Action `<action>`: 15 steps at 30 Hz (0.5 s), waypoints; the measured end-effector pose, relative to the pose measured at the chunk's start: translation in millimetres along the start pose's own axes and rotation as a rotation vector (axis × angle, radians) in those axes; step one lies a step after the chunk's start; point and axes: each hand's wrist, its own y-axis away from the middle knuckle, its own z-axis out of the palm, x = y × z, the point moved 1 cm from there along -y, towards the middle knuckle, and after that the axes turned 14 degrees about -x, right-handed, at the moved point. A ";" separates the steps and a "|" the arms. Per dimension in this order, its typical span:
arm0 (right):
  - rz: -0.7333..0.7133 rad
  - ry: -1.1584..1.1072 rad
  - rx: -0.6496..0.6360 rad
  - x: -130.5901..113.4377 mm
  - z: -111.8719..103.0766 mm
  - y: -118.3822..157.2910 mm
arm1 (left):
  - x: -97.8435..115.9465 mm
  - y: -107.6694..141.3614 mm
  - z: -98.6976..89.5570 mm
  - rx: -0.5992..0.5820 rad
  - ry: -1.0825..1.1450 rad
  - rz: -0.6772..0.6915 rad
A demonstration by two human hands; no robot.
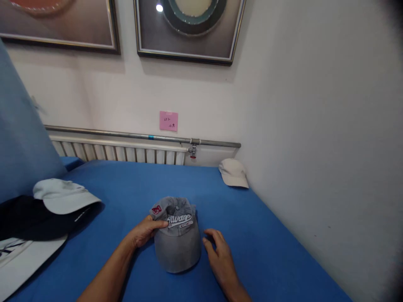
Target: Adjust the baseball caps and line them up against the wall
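A grey baseball cap (178, 249) with white lettering and a small dark red mark is in front of me, its brim toward me. My left hand (145, 230) grips the cap's left side, thumb on top near the lettering and the other fingers hidden beneath. Just right of the brim, my right hand (218, 253) is slightly apart from the cap, its thumb and fingers parted and nothing held. The cap is over the blue-covered surface (132, 180); whether it touches the cover I cannot tell.
Far right, by the wall, lies a beige cap (233, 173). At left, a pale cap (67, 195) rests on a black cap (34, 220), with a white-brimmed cap (34, 256) nearer me. Behind are a radiator (126, 153) and pipe (126, 134); a blue curtain (22, 121) hangs left.
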 end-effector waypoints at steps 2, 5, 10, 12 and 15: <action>-0.016 0.006 0.011 0.1 0.9 6.8 | -0.4 0.4 -0.1 -0.002 0.002 0.013; -0.027 0.028 0.013 -1.7 2.2 10.5 | -2.1 0.5 -1.3 -0.005 0.010 0.044; -0.050 0.088 0.027 -5.9 4.9 11.1 | -5.5 0.3 -2.5 -0.004 0.026 0.085; -0.057 0.110 0.018 -7.4 6.3 12.5 | -5.9 1.1 -1.7 0.002 0.030 0.103; -0.049 0.131 -0.006 -10.1 8.3 15.5 | -5.6 2.5 0.3 0.014 0.035 0.124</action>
